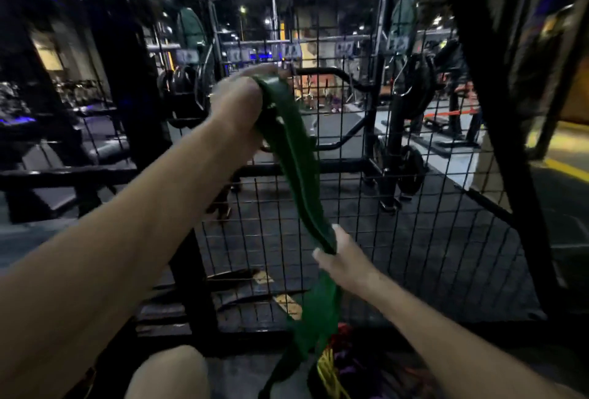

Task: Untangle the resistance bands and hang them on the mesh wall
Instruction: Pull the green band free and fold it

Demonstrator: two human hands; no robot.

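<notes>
Because the green band (294,156) has to reach the mesh wall (366,207) free of the pile of bands (338,363) on the floor, the left hand (237,105), arm raised, fists its upper end against the wire. Lower right, the right hand (341,255) pinches the band between thumb and fingers, apparently drawing it taut so its tail lifts from the tangle.

You hold a dark green resistance band (294,156) against the black grid-patterned mesh wall (398,223); below the band lie yellow (328,373), red (342,335) and purple bands (349,366).
</notes>
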